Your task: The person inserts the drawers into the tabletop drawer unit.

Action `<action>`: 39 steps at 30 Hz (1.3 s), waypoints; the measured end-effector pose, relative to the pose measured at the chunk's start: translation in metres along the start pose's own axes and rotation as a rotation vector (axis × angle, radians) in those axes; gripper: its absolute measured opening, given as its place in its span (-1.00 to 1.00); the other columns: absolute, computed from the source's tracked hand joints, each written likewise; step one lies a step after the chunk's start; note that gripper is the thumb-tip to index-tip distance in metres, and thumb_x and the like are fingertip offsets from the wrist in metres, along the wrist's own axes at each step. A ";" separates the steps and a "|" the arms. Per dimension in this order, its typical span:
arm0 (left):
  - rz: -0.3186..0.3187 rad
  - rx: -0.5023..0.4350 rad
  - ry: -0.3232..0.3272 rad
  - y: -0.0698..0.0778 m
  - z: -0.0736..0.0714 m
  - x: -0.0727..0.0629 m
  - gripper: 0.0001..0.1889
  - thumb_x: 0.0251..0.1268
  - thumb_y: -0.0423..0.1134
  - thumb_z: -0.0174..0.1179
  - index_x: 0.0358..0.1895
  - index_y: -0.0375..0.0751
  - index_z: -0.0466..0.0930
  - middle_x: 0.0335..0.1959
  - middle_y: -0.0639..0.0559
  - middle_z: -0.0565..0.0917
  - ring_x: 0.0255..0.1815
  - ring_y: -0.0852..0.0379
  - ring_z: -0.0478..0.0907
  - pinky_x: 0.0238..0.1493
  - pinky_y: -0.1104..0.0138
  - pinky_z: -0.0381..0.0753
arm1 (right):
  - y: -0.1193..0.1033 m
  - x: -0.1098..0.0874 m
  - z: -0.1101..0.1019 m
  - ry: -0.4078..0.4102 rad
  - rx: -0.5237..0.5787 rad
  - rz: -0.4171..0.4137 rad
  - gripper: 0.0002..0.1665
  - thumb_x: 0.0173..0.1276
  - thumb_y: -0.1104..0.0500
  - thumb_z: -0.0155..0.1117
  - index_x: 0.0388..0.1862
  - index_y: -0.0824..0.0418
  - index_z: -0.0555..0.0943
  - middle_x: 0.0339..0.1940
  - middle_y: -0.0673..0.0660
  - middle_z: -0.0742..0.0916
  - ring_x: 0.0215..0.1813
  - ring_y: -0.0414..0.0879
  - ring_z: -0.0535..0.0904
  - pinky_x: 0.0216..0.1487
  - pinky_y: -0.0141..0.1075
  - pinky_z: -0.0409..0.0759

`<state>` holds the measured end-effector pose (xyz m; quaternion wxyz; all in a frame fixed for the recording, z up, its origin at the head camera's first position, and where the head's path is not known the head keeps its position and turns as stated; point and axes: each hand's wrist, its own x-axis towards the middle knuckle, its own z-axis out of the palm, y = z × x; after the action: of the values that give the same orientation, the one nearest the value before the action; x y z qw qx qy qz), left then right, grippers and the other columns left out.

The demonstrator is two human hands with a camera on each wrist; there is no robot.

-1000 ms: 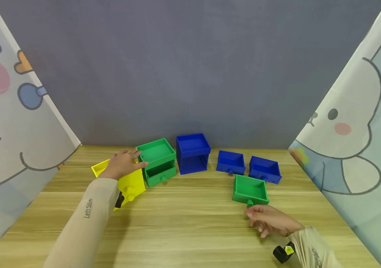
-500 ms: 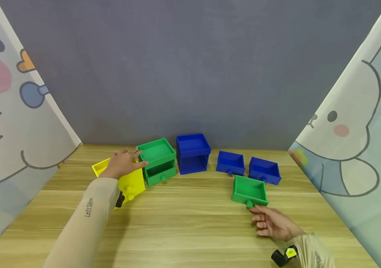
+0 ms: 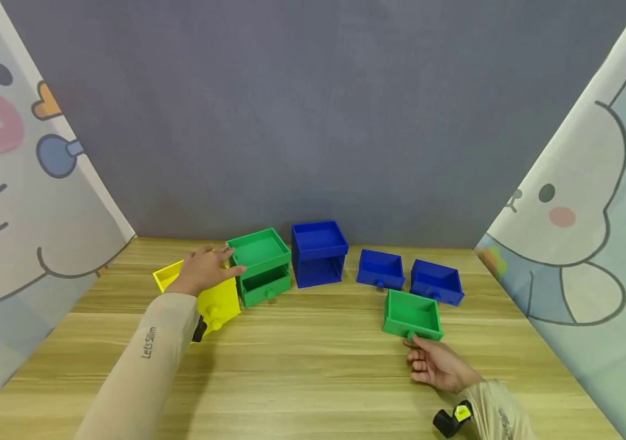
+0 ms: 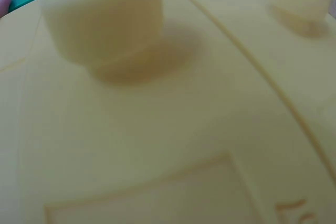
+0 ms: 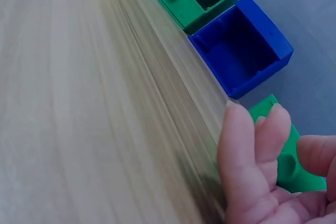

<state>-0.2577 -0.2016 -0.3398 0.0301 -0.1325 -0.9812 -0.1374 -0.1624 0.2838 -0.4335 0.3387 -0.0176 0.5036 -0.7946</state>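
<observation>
My left hand (image 3: 200, 272) rests over the yellow cabinet (image 3: 225, 299), its fingers spread against the left edge of the green cabinet (image 3: 260, 249). That cabinet has a vacant upper slot above a fitted lower drawer with a round knob. At right, my right hand (image 3: 441, 368) has thumb and index finger at the knob of a loose green drawer (image 3: 413, 311), pinching it; the other fingers curl below. In the right wrist view, the knob (image 5: 286, 164) shows between thumb and fingers. The left wrist view is filled by the yellow front and its blurred knobs (image 4: 105, 19).
A blue cabinet (image 3: 320, 239) without drawers stands right of the green one, close to the grey backdrop (image 3: 313, 122). Two loose blue drawers, one at left (image 3: 381, 267) and one at right (image 3: 437, 282), lie just behind the green drawer. All stand on a wooden table (image 3: 313, 379).
My right hand has shifted slightly left and up, bringing thumb and index finger onto the green drawer's knob. The left hand stays in place.
</observation>
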 end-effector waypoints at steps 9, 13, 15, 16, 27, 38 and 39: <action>-0.004 0.003 -0.004 0.001 -0.001 0.000 -0.28 0.35 0.13 0.08 0.39 -0.32 0.28 0.38 -0.35 0.26 0.39 -0.45 0.06 0.24 -0.34 0.02 | -0.002 0.004 0.005 0.135 -0.042 0.000 -0.54 0.61 0.01 -0.31 -0.20 0.08 0.58 -0.47 -0.08 0.64 -0.48 -0.34 0.59 -0.28 -0.37 0.66; -0.009 0.008 -0.001 0.001 0.001 0.000 -0.29 0.36 0.14 0.07 0.39 -0.31 0.28 0.38 -0.34 0.26 0.39 -0.44 0.07 0.24 -0.33 0.02 | -0.003 0.006 0.007 0.196 -0.070 0.009 -0.55 0.60 -0.03 -0.29 -0.24 0.08 0.56 -0.48 -0.09 0.62 -0.51 -0.35 0.58 -0.31 -0.38 0.65; -0.013 0.007 -0.003 0.000 0.001 0.000 -0.29 0.36 0.14 0.07 0.40 -0.31 0.28 0.39 -0.34 0.25 0.39 -0.44 0.07 0.25 -0.33 0.02 | -0.003 0.007 0.008 0.208 -0.083 0.007 -0.57 0.60 -0.02 -0.28 -0.26 0.09 0.54 -0.48 -0.09 0.63 -0.52 -0.35 0.57 -0.32 -0.39 0.65; -0.015 0.005 -0.005 0.000 0.001 0.000 -0.29 0.36 0.14 0.07 0.40 -0.31 0.28 0.39 -0.34 0.25 0.39 -0.44 0.06 0.25 -0.33 0.01 | -0.003 0.007 0.008 0.207 -0.089 0.003 -0.57 0.61 0.00 -0.29 -0.27 0.09 0.53 -0.47 -0.09 0.63 -0.52 -0.35 0.57 -0.33 -0.40 0.65; -0.018 0.014 0.004 0.004 -0.001 0.000 -0.30 0.36 0.13 0.07 0.40 -0.29 0.28 0.39 -0.32 0.25 0.40 -0.43 0.07 0.26 -0.33 0.01 | -0.001 0.011 0.014 0.185 -0.112 -0.074 -0.64 0.60 0.10 -0.18 -0.27 0.13 0.56 -0.40 -0.07 0.69 -0.50 -0.35 0.57 -0.30 -0.43 0.63; -0.024 0.001 0.004 0.005 -0.002 -0.002 -0.30 0.36 0.12 0.07 0.39 -0.30 0.28 0.40 -0.32 0.24 0.41 -0.42 0.03 0.27 -0.34 -0.03 | 0.001 0.028 0.038 0.166 -0.238 -0.109 -0.74 0.55 0.12 -0.05 -0.23 0.20 0.56 -0.38 -0.04 0.71 -0.46 -0.35 0.51 -0.34 -0.49 0.58; -0.024 -0.002 0.005 0.004 -0.001 -0.002 -0.30 0.36 0.12 0.07 0.40 -0.30 0.28 0.40 -0.32 0.24 0.41 -0.43 0.03 0.27 -0.34 -0.03 | 0.001 0.031 0.040 0.161 -0.238 -0.116 -0.74 0.55 0.13 -0.04 -0.24 0.21 0.56 -0.39 -0.04 0.71 -0.46 -0.35 0.52 -0.33 -0.49 0.59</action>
<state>-0.2547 -0.1983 -0.3380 0.0310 -0.1206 -0.9824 -0.1391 -0.1707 0.2352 -0.4244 0.2464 -0.0229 0.6177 -0.7465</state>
